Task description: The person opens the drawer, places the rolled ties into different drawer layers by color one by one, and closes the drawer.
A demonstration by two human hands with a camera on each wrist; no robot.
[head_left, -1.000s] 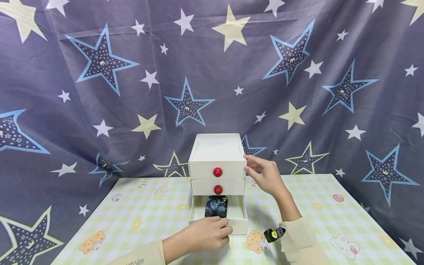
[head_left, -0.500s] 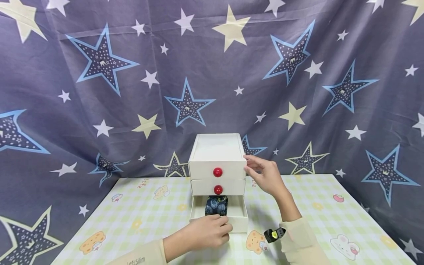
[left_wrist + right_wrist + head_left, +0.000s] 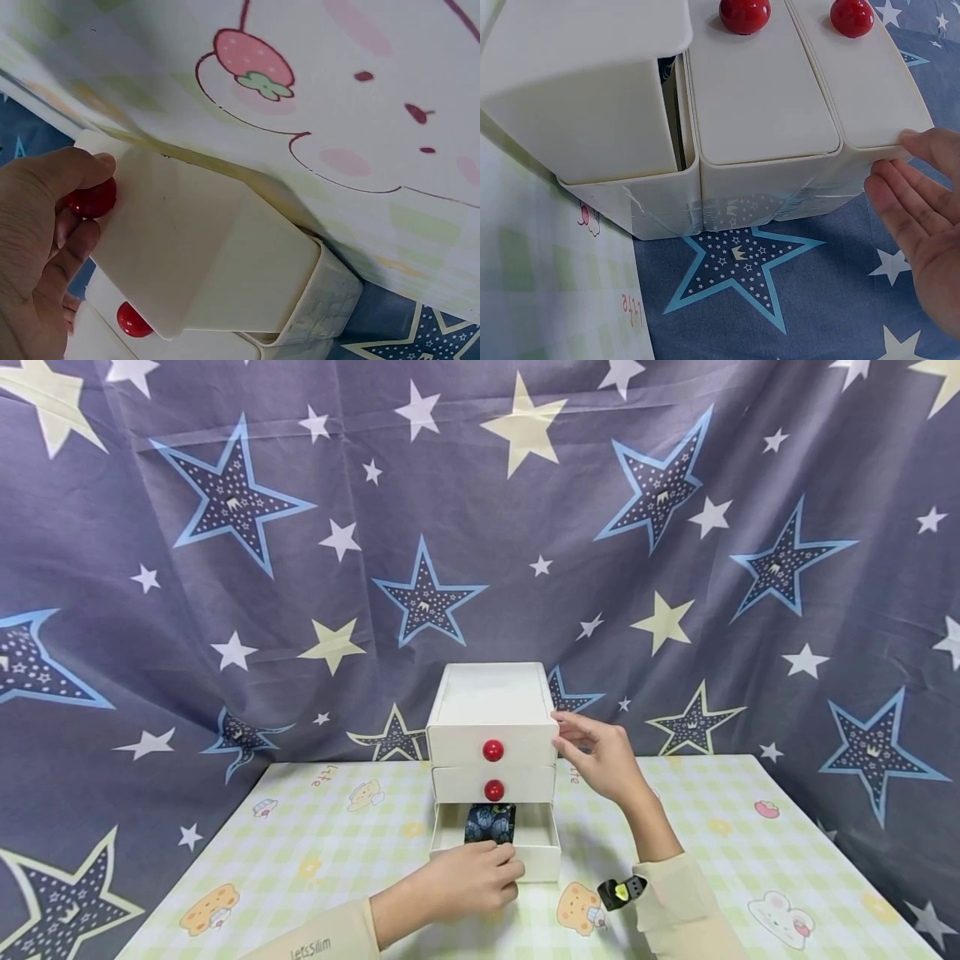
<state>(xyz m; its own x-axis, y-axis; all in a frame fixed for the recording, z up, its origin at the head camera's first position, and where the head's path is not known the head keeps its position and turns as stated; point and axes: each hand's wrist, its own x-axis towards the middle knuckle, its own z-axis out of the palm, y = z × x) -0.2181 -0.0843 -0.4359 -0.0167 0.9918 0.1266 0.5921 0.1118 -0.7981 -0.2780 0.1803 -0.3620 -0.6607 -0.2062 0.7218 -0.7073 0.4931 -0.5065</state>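
A white three-drawer cabinet [image 3: 491,693] stands at the back of the table with its bottom drawer [image 3: 538,863] pulled partway out. Dark blue patterned cloth [image 3: 489,823], folded or rolled, lies inside that drawer. My left hand [image 3: 476,878] is at the drawer front; in the left wrist view its thumb and fingers pinch the red round knob [image 3: 94,199]. My right hand [image 3: 603,758] rests against the cabinet's upper right front corner. In the right wrist view, the right thumb [image 3: 922,142] touches the top drawer's front edge, and the fairly straight fingers lie along the side.
Both upper drawers are closed, each with a red knob [image 3: 492,749] on its front. A checkered tablecloth [image 3: 315,843] with cartoon prints covers the table. Close behind the cabinet hangs a star-patterned curtain [image 3: 450,510]. A black watch-like band [image 3: 622,892] sits by the right sleeve.
The bottom drawer has slid slightly inward, and my left hand has moved forward with it. More of the cloth is under the cabinet's edge or behind the hand. My right hand has stayed put.
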